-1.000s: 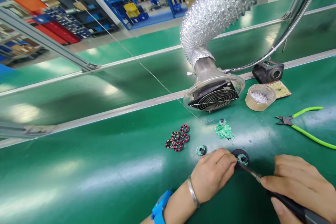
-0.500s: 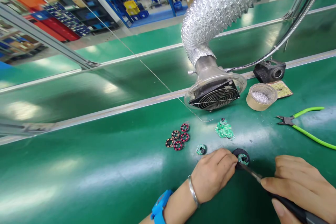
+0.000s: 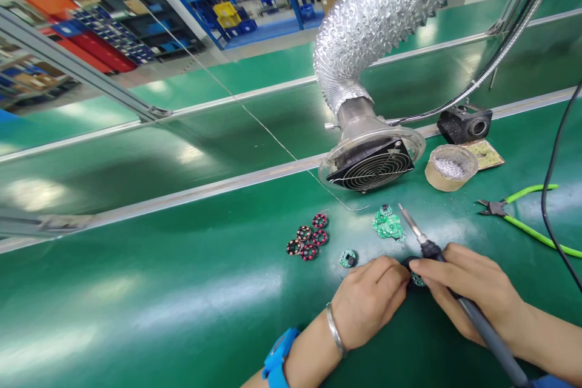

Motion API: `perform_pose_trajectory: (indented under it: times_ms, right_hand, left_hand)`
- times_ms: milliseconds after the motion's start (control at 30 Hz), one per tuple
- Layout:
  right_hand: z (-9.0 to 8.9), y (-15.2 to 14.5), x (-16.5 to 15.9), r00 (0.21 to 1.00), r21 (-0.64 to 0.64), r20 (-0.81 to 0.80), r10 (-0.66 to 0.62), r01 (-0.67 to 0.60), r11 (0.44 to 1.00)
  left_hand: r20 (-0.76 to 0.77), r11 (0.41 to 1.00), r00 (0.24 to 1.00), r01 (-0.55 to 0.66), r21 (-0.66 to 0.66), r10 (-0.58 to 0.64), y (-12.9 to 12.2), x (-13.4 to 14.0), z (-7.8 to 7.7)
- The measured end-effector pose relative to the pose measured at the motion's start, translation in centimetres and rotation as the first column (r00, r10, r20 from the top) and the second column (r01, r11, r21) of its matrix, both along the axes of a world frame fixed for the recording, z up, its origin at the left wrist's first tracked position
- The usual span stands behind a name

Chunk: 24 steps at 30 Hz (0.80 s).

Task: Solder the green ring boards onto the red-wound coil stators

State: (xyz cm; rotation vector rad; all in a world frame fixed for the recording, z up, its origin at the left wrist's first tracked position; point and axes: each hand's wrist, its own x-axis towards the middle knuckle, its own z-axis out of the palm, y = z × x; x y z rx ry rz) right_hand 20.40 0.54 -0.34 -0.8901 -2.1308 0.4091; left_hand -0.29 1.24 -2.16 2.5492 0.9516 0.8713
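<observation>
My left hand (image 3: pixel 370 298) is closed, its fingertips at the edge of a black round part with a small green circuit board (image 3: pixel 418 280) in it. My right hand (image 3: pixel 477 300) grips a soldering iron (image 3: pixel 484 328) whose tip points up and away, clear of the board. The thumb and a finger of that hand reach to the round part, hiding much of it. Left of it lies one loose round circuit board (image 3: pixel 348 259). Farther back is a small heap of green circuit boards (image 3: pixel 389 226), close to the iron's tip.
Several ring-shaped coils (image 3: pixel 310 251) lie to the left. Above hangs a fume extractor hood (image 3: pixel 377 167) with a silver duct. A tub of shavings (image 3: pixel 450 168), an iron holder (image 3: pixel 468 124) and green-handled cutters (image 3: pixel 495 208) are at right. A black cord (image 3: pixel 550 188) hangs at far right.
The soldering iron has swung from touching the board to pointing up and away. My right hand has moved left to the round part. My left hand stays put.
</observation>
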Motion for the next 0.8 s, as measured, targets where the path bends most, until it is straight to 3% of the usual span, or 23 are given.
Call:
perform_pose_trajectory:
  times_ms: [133, 267, 333, 400, 467, 567, 800]
  right_hand:
    - [-0.6, 0.1, -0.4, 0.998, -0.036, 0.052, 0.023, -0.021, 0.999]
    - [-0.4, 0.2, -0.6, 0.999, -0.062, 0.024, 0.031, -0.03, 0.998]
    - [-0.4, 0.3, -0.5, 0.999, -0.064, 0.013, 0.041, -0.04, 0.997]
    - [-0.5, 0.3, -0.5, 0.999, -0.042, -0.001, 0.052, -0.052, 0.998]
    - [-0.6, 0.3, -0.4, 0.997, -0.009, -0.016, 0.071, -0.071, 0.997]
    - [-0.7, 0.2, -0.3, 0.995, 0.018, -0.006, 0.096, -0.096, 0.995]
    - [-0.3, 0.2, -0.5, 0.997, 0.022, 0.021, 0.077, -0.077, 0.997]
  left_hand:
    - [0.071, 0.995, 0.997, -0.001, -0.1, 0.008, -0.2, 0.0, 0.0]
    - [0.219, 0.944, 0.974, 0.027, -0.328, 0.048, -0.2, 0.2, 0.5]
    - [0.252, 0.861, 0.957, 0.002, -0.508, 0.147, -0.2, 0.6, 0.7]
    - [0.241, 0.74, 0.937, -0.026, -0.672, 0.251, 0.0, 1.0, 0.8]
    - [0.229, 0.636, 0.924, -0.02, -0.772, 0.307, 0.3, 1.3, 0.9]
    - [0.245, 0.566, 0.913, 0.02, -0.824, 0.325, 0.5, 1.5, 1.0]
    - [0.234, 0.52, 0.912, 0.027, -0.854, 0.336, 0.3, 1.2, 1.1]
